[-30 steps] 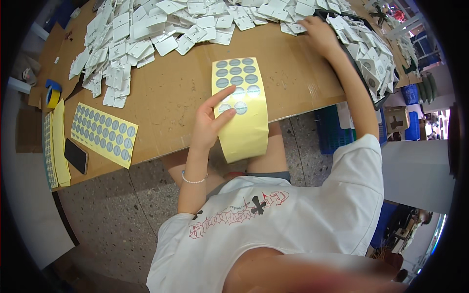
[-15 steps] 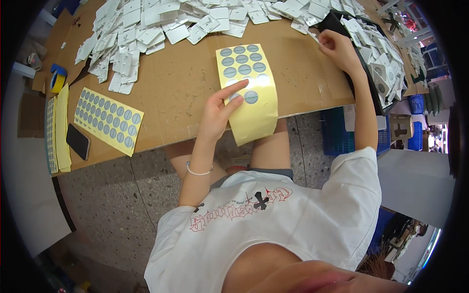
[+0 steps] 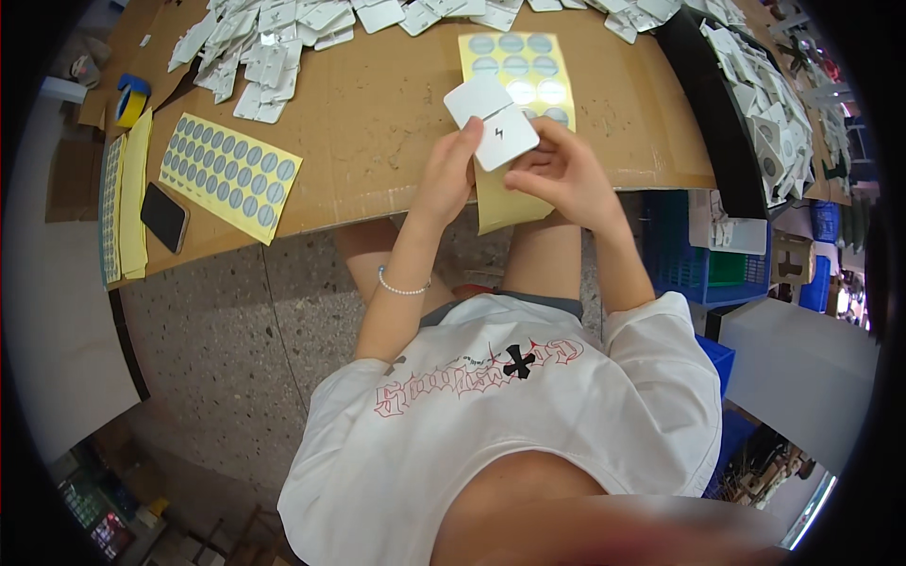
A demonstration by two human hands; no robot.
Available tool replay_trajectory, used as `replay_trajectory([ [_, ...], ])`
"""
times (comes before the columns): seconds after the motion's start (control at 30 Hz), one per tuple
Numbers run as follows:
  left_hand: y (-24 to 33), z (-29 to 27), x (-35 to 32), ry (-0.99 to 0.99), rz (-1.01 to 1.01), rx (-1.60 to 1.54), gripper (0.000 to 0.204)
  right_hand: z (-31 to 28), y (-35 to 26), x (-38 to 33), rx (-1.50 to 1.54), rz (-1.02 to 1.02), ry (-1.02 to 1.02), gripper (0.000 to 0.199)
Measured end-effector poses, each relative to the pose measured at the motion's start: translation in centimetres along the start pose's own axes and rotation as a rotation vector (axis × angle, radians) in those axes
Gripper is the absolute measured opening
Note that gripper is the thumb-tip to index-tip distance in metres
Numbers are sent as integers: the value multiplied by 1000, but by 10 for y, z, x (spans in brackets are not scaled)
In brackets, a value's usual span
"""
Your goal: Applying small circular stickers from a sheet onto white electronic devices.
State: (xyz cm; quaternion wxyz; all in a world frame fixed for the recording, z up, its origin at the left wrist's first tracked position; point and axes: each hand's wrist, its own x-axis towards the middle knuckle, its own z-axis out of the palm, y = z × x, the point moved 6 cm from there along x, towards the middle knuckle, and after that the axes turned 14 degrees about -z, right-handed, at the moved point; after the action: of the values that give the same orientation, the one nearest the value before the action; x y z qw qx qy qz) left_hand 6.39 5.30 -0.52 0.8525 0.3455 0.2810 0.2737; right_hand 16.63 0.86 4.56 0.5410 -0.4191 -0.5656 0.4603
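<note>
Just above the centre of the frame, the left hand (image 3: 444, 179) pinched a white two-panel card (image 3: 511, 141), while the right hand (image 3: 574, 177) curled by its right edge, its grip unclear. Behind the card lay a yellow sticker sheet (image 3: 511, 51); farther off, white pieces (image 3: 269, 58) covered the tabletop (image 3: 377, 113) along the upper edge.

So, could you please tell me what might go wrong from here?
The yellow sticker sheet beneath the white card hangs past the table edge, so it might slip down. The black phone lies close to that edge and could be knocked off. The heaped white pieces in the black tray could spill if bumped.
</note>
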Motion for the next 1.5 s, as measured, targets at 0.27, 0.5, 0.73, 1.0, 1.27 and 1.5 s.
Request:
replay_trajectory([
  [0.27,1,-7,-3,-82,21,-196,46,-7,-22,-5,-966,-468,-22,18],
  [0.5,-7,-11,2,-127,-28,-184,48,-7,-11,1,-1005,-497,-86,22],
  [0.73,-15,-14,8,-153,-51,-90,50,-9,1,4,-1035,-480,-161,21],
  [1.0,-19,-17,13,-162,-47,-57,51,-12,10,5,-972,-448,-155,22],
  [1.27,-22,-23,18,-126,-38,-130,49,-14,11,-3,-991,-552,-70,20],
  [1.5,-21,-28,15,14,16,-164,38,-13,-5,-14,-869,-534,-202,14],
])
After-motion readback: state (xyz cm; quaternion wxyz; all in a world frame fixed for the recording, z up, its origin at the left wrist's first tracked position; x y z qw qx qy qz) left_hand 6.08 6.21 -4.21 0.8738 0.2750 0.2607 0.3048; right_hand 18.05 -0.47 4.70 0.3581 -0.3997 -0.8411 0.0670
